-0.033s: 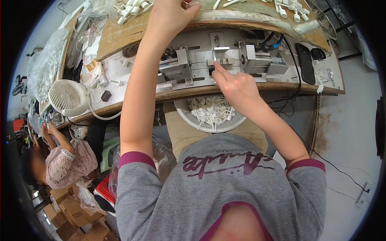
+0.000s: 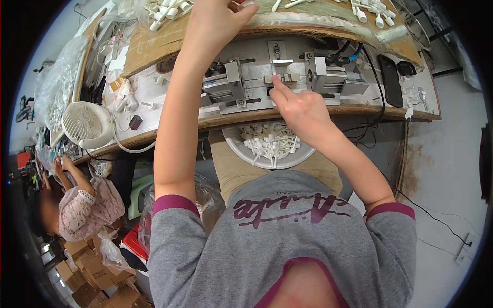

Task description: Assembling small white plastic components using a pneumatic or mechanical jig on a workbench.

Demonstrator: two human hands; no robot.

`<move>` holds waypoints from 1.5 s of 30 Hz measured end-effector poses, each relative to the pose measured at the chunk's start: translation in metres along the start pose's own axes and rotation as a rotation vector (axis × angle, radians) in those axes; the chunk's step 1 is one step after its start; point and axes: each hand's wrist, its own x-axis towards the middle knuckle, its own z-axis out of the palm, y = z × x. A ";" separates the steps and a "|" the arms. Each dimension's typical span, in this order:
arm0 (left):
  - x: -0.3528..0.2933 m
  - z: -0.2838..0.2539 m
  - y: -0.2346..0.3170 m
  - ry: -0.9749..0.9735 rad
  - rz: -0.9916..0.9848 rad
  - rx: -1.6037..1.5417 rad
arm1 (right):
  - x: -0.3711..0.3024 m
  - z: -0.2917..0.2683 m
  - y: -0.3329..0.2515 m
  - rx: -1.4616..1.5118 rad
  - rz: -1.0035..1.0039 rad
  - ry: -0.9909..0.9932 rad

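My left hand (image 2: 218, 23) reaches to the far edge, over the cardboard-covered shelf with white plastic parts (image 2: 167, 13). Its thumb and a curled finger show, with something pale between them; the other fingertips lie out of view. My right hand (image 2: 305, 113) is at the metal fixture (image 2: 292, 78) mid-bench. Its index finger stretches to the small centre block, the tip touching or very near it. Another fingertip sits just below, apart from it, and the remaining fingers curl under. On my lap rests a white basket (image 2: 233, 149) of white stick-like plastic parts (image 2: 272, 146).
Metal clamp units (image 2: 233, 84) flank the fixture's centre. A white fan (image 2: 87, 124) stands on the left, a black phone (image 2: 390, 82) lies right, and a black cable (image 2: 381, 97) hangs over the bench edge. A co-worker in a pink lace top (image 2: 84, 215) sits at far left.
My left hand has shifted very slightly left, and a pale thing shows at its thumb. My right hand and index fingertip have moved a touch left and away from me.
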 end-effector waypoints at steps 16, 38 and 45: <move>-0.144 0.041 -0.005 -0.053 0.212 0.133 | 0.096 -0.053 0.125 0.230 0.214 0.337; -0.059 0.027 0.002 0.050 0.155 0.059 | 0.002 -0.056 0.042 0.742 0.246 0.196; 0.047 0.063 -0.015 0.189 0.481 0.169 | -0.023 0.001 0.005 0.287 -0.004 0.176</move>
